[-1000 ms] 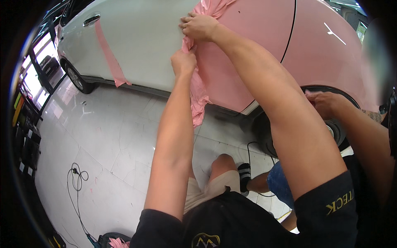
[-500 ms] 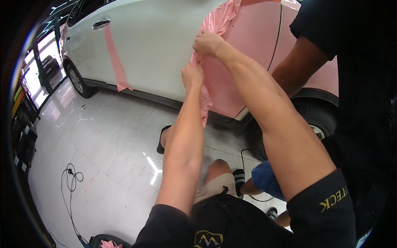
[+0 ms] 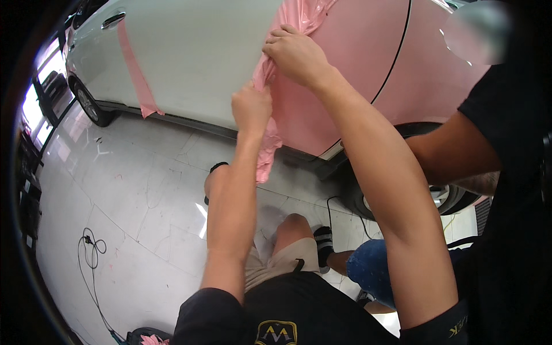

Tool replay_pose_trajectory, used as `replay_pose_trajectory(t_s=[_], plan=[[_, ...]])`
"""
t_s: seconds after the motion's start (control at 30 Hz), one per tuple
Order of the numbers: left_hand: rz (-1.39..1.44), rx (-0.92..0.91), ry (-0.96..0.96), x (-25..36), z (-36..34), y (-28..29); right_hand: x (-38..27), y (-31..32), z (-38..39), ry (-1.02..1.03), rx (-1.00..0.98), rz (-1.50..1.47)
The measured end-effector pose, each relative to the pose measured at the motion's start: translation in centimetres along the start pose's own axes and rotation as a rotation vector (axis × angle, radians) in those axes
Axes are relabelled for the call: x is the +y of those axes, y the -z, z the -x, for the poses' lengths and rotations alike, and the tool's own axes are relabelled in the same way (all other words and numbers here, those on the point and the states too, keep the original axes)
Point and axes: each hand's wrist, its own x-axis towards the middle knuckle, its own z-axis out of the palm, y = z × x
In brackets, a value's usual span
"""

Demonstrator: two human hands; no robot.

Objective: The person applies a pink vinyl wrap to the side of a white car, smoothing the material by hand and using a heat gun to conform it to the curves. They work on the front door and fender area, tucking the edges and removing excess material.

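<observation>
A glossy pink vinyl film (image 3: 268, 158) hangs in a crumpled, bunched strip along the rear door of a car. Closed in a fist, my left hand (image 3: 252, 108) grips the bunched film at about mid-door. Higher up and to the right, my right hand (image 3: 296, 54) has its fingers curled over the gathered film; the fingertips are partly hidden. Left of my hands the door surface (image 3: 190, 63) is white. To their right, the panel (image 3: 316, 103) is smoothly covered in pink. Below my left hand the loose end of the film dangles past the sill.
A pink strip (image 3: 133, 66) runs down the door from the handle (image 3: 113, 20). At right, a co-worker's arm (image 3: 460, 146) reaches beside the rear wheel, close to my right forearm. A cable (image 3: 92, 247) lies on the tiled floor, near a dark container (image 3: 148, 336) holding pink scraps.
The view has shifted, and the car's front sits further left in it. My right hand appears flatter over the film. The co-worker's arm has moved lower, toward the wheel.
</observation>
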Motion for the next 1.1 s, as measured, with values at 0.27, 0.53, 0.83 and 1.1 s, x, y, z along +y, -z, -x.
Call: replay_pose_trajectory(t_s=[0.27,0.53,0.83,1.1], plan=[[-0.085,0.027,-0.024,-3.0,-4.2,0.7,-0.9,1.7,-2.6,0.066,0.128,-0.098],[-0.071,0.149,0.045,-5.7,-7.3,0.2,10.1,7.5,-8.1,0.068,-0.020,0.323],[0.145,-0.171,0.178,-1.7,-4.3,3.3,16.1,8.6,-7.3,0.021,-0.060,0.171],[0.240,-0.194,-0.211,4.0,-11.2,6.4,17.6,7.1,-9.2,0.114,0.130,0.103]])
